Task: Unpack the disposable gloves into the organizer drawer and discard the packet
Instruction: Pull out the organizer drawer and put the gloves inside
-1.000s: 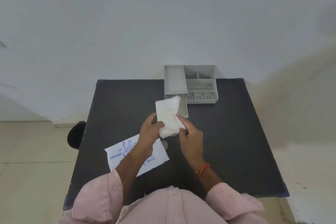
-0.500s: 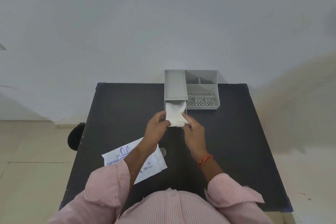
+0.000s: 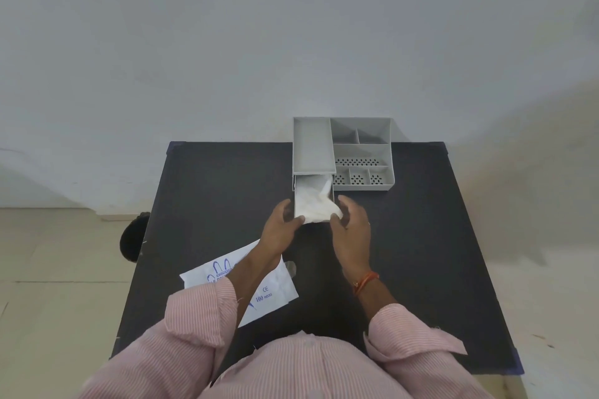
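- On the black table (image 3: 421, 236), at its far edge against the wall, stands a grey plastic organizer (image 3: 359, 152) with several open compartments on top; some have perforated floors.
- Organizer drawer (image 3: 298, 194), at the organizer's left side, is pulled out toward the person and open at the top.
- White wad of disposable gloves (image 3: 316, 204) lies inside the drawer, filling most of it; a crumpled corner spills over the drawer's near right edge.
- Left hand (image 3: 280, 223) sits at the drawer's near left corner. Thumb and fingers are curled, with the thumb tip touching the front edge of the glove wad; fingers lie along the outer left wall of the drawer. Whether it pinches the gloves or only presses them cannot be told.
- Right hand (image 3: 351, 227) is at the drawer's near right corner, fingers bent and partly spread. Its fingertips touch the spilled corner of the gloves. A firm grasp cannot be confirmed.
- Gloves thus lie between the two hands, slightly beyond them, down in the drawer.
- Packet (image 3: 269, 288), white with blue print reading "100 pieces", lies flat on the table near the person, on the left, partly hidden under the left forearm. It is well apart from the drawer.
- Orange thread band (image 3: 366, 280) circles the right wrist.
- Sleeves are pink-striped.
- Dark round object (image 3: 133, 236) sits on the floor beside the table's left edge; its identity is unclear.
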